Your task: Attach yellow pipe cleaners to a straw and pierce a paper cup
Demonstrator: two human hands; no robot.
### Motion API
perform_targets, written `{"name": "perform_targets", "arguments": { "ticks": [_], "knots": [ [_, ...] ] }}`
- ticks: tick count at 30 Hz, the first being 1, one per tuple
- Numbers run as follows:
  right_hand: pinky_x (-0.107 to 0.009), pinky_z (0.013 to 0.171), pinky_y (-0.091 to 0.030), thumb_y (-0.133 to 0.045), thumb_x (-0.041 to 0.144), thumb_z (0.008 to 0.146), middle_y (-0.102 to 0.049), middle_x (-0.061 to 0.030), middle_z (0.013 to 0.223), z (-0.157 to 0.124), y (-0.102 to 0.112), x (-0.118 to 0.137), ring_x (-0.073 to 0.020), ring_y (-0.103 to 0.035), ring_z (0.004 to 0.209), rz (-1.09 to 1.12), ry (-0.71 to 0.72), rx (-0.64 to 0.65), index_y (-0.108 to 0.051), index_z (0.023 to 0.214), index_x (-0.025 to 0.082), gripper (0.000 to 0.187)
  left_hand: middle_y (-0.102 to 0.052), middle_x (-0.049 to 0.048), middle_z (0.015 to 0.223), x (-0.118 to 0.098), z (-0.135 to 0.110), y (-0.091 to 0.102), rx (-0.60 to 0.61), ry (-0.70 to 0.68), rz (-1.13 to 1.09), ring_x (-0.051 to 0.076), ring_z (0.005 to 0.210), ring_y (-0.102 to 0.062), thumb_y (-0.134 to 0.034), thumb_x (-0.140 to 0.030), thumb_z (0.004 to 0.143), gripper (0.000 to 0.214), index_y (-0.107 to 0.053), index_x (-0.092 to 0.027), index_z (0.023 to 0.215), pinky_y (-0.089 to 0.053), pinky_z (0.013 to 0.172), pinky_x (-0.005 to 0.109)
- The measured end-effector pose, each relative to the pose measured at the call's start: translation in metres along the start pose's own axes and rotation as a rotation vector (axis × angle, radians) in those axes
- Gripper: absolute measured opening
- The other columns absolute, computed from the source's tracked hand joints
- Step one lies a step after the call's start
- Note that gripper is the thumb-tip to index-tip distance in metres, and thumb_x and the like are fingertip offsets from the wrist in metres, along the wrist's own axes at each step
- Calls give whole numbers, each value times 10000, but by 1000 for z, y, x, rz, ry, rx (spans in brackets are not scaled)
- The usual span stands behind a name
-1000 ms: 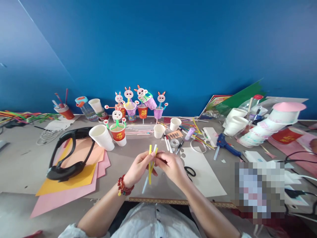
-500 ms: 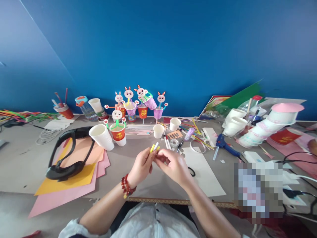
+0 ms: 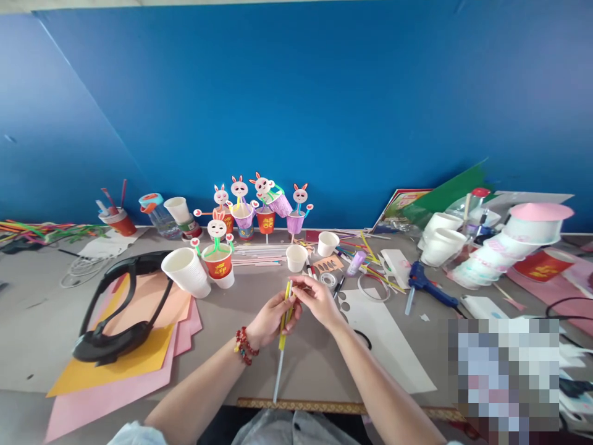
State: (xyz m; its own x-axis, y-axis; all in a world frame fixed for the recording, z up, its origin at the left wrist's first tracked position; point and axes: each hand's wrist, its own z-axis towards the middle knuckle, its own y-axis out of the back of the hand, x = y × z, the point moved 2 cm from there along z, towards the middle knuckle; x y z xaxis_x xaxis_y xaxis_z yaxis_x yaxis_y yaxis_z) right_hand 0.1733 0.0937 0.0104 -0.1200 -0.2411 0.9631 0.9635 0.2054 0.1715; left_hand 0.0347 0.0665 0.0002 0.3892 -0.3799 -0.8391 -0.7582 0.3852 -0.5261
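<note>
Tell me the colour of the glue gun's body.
The glue gun's body is blue; head view.

Pale shirt [image 3: 271, 428], dark button [image 3: 296, 425], light sleeve [image 3: 136, 434], red beaded bracelet [image 3: 245, 347]

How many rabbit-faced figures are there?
5: one rabbit figure in front; behind it, left to right before the blue wall, a second, third, fourth and fifth. Others could be hidden.

Around the straws [image 3: 283, 337]: small cup [image 3: 296, 259] at twelve o'clock, glue gun [image 3: 430, 288] at three, headset [image 3: 98, 349] on paper sheets [image 3: 155, 346] at nine.
</note>
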Motion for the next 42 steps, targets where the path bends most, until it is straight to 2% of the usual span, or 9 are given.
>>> {"name": "perform_targets", "arguments": {
  "ticks": [5, 12, 18, 24, 27, 31, 33, 36, 42],
  "knots": [
    [-331, 820, -562, -623, 341, 902, -723, -78, 1040, -2, 3, -3, -204, -685, 933, -8, -2, 3, -675, 1135, 189, 283, -569, -38, 700, 4, -2, 5, 23, 11, -41, 20, 377, -365, -645, -480, 853, 352, -480, -172, 893, -254, 343, 154],
    [-290, 770, -548, -597, 338, 927, -718, -62, 993, -2, 1, -2, -184, -677, 888, -30, 7, 16, -673, 1135, 201, 261, -574, -35, 701, 0, -3, 4, 5, 2, -15, 23, 363, -383, -580, -486, 902, 329, -491, -170, 919, -302, 337, 157],
    [-291, 772, -537, -593, 346, 927, -707, -69, 1011, -2, -1, 5, -185, -668, 877, -96, 61, -37, -694, 1100, 196, 250, -570, -16, 678, -4, -4, -4, 55, 17, -30, 44, 364, -441, -540, -496, 923, 350, -507, -153, 859, -338, 322, 165],
    [-268, 714, -543, -606, 359, 909, -708, -58, 934, -7, 1, 19, -171, -675, 809, -15, 46, -29, -695, 1042, 195, 229, -578, -4, 696, -11, -14, -18, 154, 68, -196, 25, 343, -389, -519, -407, 952, 281, -519, -147, 843, -293, 306, 151],
    [-263, 708, -538, -606, 357, 908, -702, -53, 928, -9, 0, 22, -164, -671, 802, -29, 59, -2, -700, 1034, 204, 220, -564, -12, 663, -10, -17, -20, 130, 78, -196, 24, 329, -368, -520, -404, 951, 286, -517, -148, 824, -279, 302, 152],
    [-271, 708, -540, -657, 388, 871, -701, -46, 901, -9, -3, 17, -162, -667, 785, 37, -3, -32, -677, 1075, 199, 279, -513, -40, 620, -5, -17, -15, 46, 50, -165, 13, 330, -324, -556, -409, 930, 306, -506, -152, 772, -253, 313, 144],
    [-269, 690, -543, -692, 413, 841, -697, -41, 853, -9, -5, 12, -163, -667, 763, 115, -53, -21, -673, 996, 184, 277, -529, -37, 636, -3, -17, -12, 35, 32, -179, 16, 328, -325, -556, -407, 928, 285, -508, -159, 797, -245, 310, 147],
    [-260, 653, -538, -722, 439, 809, -686, -31, 802, -9, -7, 8, -157, -657, 723, 172, -91, -14, -646, 805, 179, 271, -586, -12, 685, -3, -17, -11, 42, 26, -206, 26, 331, -361, -543, -402, 934, 255, -527, -161, 853, -267, 311, 156],
    [-261, 591, -529, -723, 448, 812, -681, -20, 768, -12, -6, 6, -147, -638, 648, 122, -112, -56, -680, 848, 192, 262, -578, 25, 559, -7, -18, -15, 106, 115, -168, 77, 336, -444, -496, -445, 946, 399, -575, -117, 734, -345, 314, 192]
  ]
}}
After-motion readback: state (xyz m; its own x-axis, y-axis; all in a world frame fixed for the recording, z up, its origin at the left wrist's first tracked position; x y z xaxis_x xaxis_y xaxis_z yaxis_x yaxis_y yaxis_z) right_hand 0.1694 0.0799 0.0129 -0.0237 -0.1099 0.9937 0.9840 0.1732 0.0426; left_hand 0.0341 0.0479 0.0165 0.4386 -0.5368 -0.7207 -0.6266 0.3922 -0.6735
